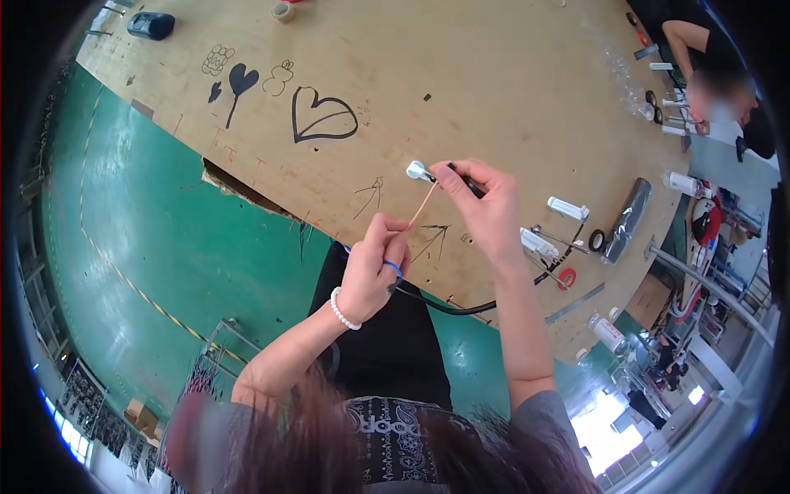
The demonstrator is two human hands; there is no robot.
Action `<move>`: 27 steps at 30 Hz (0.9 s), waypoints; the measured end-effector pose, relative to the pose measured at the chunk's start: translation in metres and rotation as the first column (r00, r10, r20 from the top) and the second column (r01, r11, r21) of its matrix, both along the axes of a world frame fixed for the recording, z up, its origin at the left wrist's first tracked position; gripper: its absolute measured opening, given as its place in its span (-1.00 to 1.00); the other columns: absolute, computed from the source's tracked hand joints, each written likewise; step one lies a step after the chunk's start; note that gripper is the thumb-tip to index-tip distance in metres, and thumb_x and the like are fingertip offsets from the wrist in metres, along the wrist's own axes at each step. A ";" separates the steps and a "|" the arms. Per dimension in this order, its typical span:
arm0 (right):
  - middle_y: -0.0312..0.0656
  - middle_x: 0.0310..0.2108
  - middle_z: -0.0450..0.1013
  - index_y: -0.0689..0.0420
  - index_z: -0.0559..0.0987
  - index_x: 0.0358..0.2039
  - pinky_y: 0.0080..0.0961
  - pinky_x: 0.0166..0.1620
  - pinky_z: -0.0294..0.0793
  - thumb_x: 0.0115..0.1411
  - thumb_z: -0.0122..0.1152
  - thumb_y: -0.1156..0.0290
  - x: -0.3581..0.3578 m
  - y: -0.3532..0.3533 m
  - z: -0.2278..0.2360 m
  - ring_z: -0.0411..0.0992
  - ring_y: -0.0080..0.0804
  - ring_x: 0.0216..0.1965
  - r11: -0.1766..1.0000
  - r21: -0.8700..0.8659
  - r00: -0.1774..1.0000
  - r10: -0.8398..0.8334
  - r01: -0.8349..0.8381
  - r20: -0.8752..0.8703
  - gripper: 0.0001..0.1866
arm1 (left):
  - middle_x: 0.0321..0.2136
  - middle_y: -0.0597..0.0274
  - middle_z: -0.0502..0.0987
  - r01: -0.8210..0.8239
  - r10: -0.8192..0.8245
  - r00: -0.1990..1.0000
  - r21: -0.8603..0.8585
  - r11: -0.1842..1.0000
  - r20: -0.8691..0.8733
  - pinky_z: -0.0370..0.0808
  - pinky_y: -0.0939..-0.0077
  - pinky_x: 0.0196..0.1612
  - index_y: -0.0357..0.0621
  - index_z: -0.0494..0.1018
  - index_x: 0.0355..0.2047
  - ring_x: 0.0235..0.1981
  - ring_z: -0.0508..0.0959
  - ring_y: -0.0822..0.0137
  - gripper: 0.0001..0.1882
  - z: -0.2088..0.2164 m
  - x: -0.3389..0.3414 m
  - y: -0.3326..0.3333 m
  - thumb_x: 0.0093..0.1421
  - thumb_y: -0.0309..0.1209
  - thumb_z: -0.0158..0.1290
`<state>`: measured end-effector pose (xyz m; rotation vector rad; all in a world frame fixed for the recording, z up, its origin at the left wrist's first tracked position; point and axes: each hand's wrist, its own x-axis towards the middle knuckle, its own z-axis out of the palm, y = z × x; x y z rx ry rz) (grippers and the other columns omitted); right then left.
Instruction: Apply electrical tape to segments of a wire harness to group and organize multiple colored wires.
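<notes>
My left hand (377,276) is closed, pinching a thin copper-coloured wire (423,204) between thumb and fingers. A blue wire (394,267) loops out by its fingers, and a black cable (461,311) runs from beneath that hand to the right. Just above the table, my right hand (481,202) is closed around a slim black-handled tool (471,184), whose exact kind I cannot make out. At its fingertips the upper end of the copper-coloured wire meets the tool. A small white piece (416,170) shows just left of those fingertips; whether it is joined to the tool is unclear.
On the wooden table (494,82), white plastic parts (567,207), black tape (597,240), red tape (567,278) and a dark wrapped roll (629,218) lie to my right. A tape roll (283,11) sits at the far edge. Another person (716,90) works at far right.
</notes>
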<state>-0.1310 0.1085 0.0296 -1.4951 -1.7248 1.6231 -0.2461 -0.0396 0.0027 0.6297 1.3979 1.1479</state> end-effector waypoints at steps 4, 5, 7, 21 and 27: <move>-0.36 -0.50 0.51 0.25 0.67 -0.30 -0.75 -0.38 0.26 0.21 0.26 0.32 -0.005 0.008 -0.001 0.32 -0.75 -0.45 0.995 -0.093 0.995 0.033 -0.025 0.089 -0.77 | -0.69 0.23 0.40 0.027 -0.028 0.999 -0.039 0.999 -0.029 0.27 0.57 -0.59 -0.28 0.26 -0.13 -0.68 0.36 0.45 -0.84 -0.005 -0.002 0.001 0.27 -0.59 -0.14; -0.36 -0.50 0.51 0.25 0.67 -0.30 -0.75 -0.38 0.26 0.21 0.26 0.32 -0.004 0.008 -0.002 0.32 -0.75 -0.45 0.995 -0.095 0.996 0.037 -0.030 0.083 -0.77 | -0.70 0.22 0.40 0.029 -0.031 0.999 -0.050 0.998 -0.043 0.28 0.56 -0.60 -0.28 0.26 -0.14 -0.69 0.37 0.43 -0.85 -0.006 -0.003 0.002 0.27 -0.59 -0.14; -0.37 -0.50 0.50 0.24 0.68 -0.31 -0.73 -0.39 0.24 0.21 0.25 0.32 -0.002 0.007 -0.006 0.31 -0.73 -0.47 0.989 -0.150 0.998 0.003 0.007 0.066 -0.77 | -0.71 0.21 0.40 0.030 -0.034 0.998 -0.063 0.998 -0.057 0.28 0.55 -0.60 -0.27 0.27 -0.16 -0.71 0.38 0.42 -0.86 -0.008 -0.004 0.003 0.27 -0.59 -0.14; -0.40 -0.47 0.47 0.21 0.62 -0.20 -0.65 -0.38 0.28 0.06 0.35 0.47 -0.011 -0.047 0.037 0.35 -0.67 -0.45 0.974 -0.042 0.974 -0.222 0.221 -0.040 -0.74 | -0.70 0.09 0.39 0.018 -0.037 0.980 -0.095 0.995 -0.197 0.35 0.32 -0.56 -0.24 0.23 -0.23 -0.66 0.46 0.12 -0.90 -0.021 -0.010 0.011 0.24 -0.59 -0.15; -0.23 -0.50 0.47 0.16 0.63 -0.31 -0.62 -0.37 0.32 -0.04 0.35 0.60 0.003 -0.069 0.024 0.43 -0.56 -0.43 0.753 0.467 0.885 0.419 -0.463 0.201 -0.78 | -0.62 0.13 0.44 0.068 -0.109 0.981 -0.236 0.969 -0.163 0.36 0.37 -0.55 -0.24 0.22 -0.16 -0.64 0.48 0.20 -0.81 -0.021 -0.004 0.010 0.26 -0.51 -0.05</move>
